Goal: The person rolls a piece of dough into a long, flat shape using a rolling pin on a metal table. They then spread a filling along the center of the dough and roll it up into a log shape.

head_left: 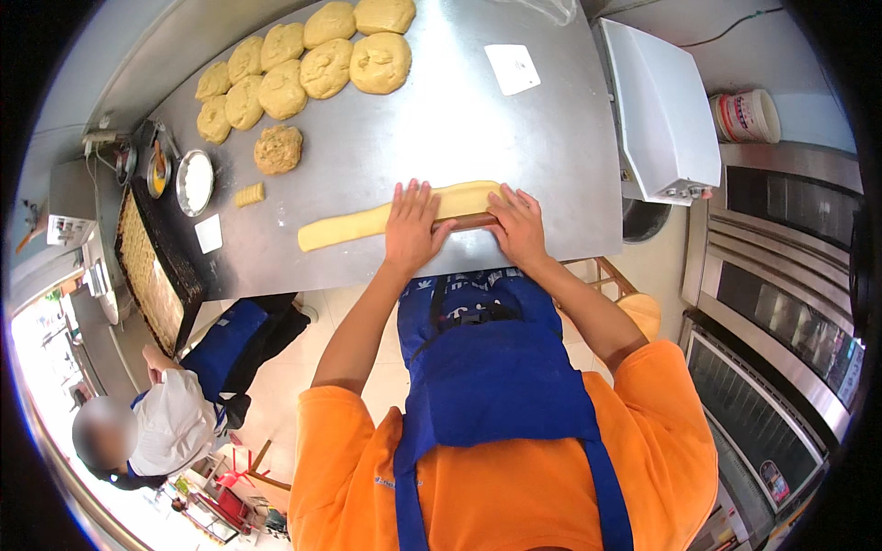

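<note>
A long flat strip of yellow dough (351, 226) lies across the steel worktop near its front edge. Both hands lie on its right half, palms down. A brown wooden rod (468, 221), apparently a rolling pin, runs along the strip's near edge between the thumbs. My left hand (415, 227) has its fingers spread over the dough, the thumb touching the rod. My right hand (517, 224) rests at the strip's right end and over the rod's end. Whether either hand grips the rod cannot be told. A small ridged dough piece (249, 195) and a rough brownish dough ball (278, 149) lie farther left.
Several yellow dough rounds (380, 63) stand in two rows at the back left. White scrapers (513, 69) (209, 233) lie on the worktop. A bowl of white powder (195, 183) and a large dark tray (162, 262) are at left. A co-worker (176, 420) stands beyond. A white machine (658, 110) borders the right.
</note>
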Action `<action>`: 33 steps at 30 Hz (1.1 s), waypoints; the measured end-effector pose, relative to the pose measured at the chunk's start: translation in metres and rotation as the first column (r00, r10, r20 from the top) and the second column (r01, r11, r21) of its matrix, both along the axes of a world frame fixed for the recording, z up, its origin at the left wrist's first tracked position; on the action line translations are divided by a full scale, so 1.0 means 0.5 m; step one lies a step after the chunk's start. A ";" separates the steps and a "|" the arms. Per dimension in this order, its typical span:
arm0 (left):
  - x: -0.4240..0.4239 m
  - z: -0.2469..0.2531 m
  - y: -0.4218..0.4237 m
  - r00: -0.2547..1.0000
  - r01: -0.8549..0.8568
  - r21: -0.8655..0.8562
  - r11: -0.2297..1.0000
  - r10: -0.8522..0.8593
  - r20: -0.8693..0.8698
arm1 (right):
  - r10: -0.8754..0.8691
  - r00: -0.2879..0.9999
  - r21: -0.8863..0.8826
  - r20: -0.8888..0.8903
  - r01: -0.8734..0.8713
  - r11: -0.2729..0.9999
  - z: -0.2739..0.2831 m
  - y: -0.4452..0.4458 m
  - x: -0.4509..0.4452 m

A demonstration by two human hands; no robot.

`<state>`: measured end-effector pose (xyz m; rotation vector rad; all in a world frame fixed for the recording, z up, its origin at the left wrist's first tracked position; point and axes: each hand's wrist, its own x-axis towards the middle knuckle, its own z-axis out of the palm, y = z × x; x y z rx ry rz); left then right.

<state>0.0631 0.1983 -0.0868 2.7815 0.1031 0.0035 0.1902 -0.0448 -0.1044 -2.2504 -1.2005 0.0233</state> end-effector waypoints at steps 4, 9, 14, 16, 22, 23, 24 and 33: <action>-0.083 0.022 0.063 0.927 -0.374 0.126 0.919 0.370 0.055 | 0.144 0.989 0.015 -0.020 -0.143 0.990 0.022 0.126 -0.055; -0.088 -0.036 0.157 0.871 -0.480 0.251 0.841 0.490 0.025 | 0.005 0.999 -0.138 -0.037 -0.011 0.990 0.013 0.262 -0.093; -0.012 -0.047 0.239 0.855 -0.518 0.151 0.842 0.512 0.079 | -0.062 0.989 -0.261 0.137 0.096 0.961 0.008 0.365 -0.029; -0.007 -0.057 0.256 0.824 -0.559 0.062 0.827 0.545 0.158 | -0.020 0.993 -0.293 0.114 0.053 0.955 0.022 0.376 -0.029; -0.068 -0.085 0.189 0.864 -0.503 -0.121 0.856 0.502 -0.041 | -0.090 0.996 -0.308 -0.004 0.085 0.948 -0.024 0.293 -0.119; -0.062 -0.078 0.200 0.837 -0.542 -0.062 0.838 0.545 0.049 | -0.065 0.995 -0.352 0.076 0.087 0.932 -0.018 0.314 -0.113; -0.041 -0.061 0.212 0.830 -0.546 -0.027 0.838 0.545 0.120 | -0.077 0.992 -0.350 0.100 0.107 0.931 -0.005 0.336 -0.092; -0.157 -0.049 0.112 0.861 -0.500 -0.004 0.866 0.498 0.103 | 0.050 0.987 -0.249 0.153 -0.011 0.968 -0.016 0.227 -0.177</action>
